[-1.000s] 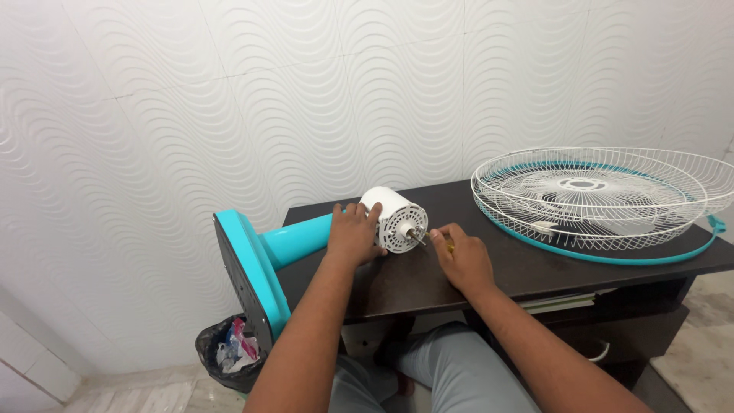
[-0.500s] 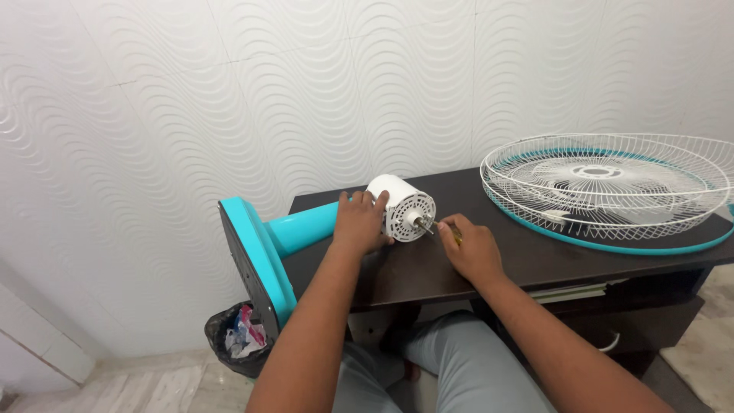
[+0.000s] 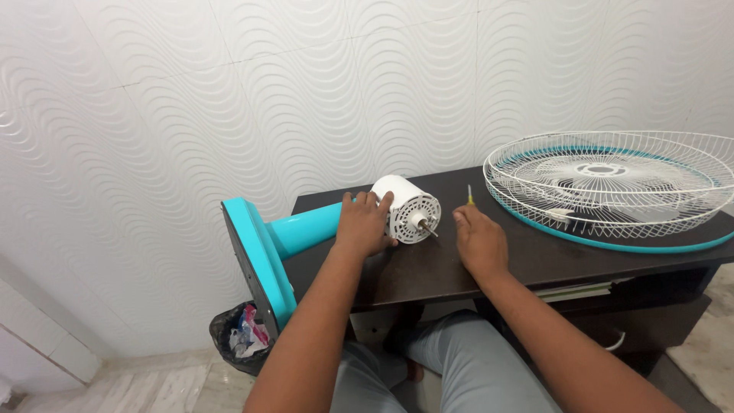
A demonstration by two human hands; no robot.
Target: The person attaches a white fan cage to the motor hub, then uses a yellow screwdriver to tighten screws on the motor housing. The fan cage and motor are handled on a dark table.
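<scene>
White motor housing (image 3: 405, 208) lies on its side on the dark table (image 3: 428, 264), and the left hand (image 3: 363, 223) still curls over it. The right hand (image 3: 478, 241), which was at the shaft a moment ago, has drawn back right, its fingers loosely bent on the tabletop, touching a thin yellow-handled screwdriver (image 3: 469, 196). Far right lies the wire fan guard (image 3: 612, 183); the teal stand (image 3: 267, 245) overhangs the left edge above a black bin (image 3: 237, 336).

White fan motor (image 3: 409, 208) sideways on desk (image 3: 428, 268)
</scene>
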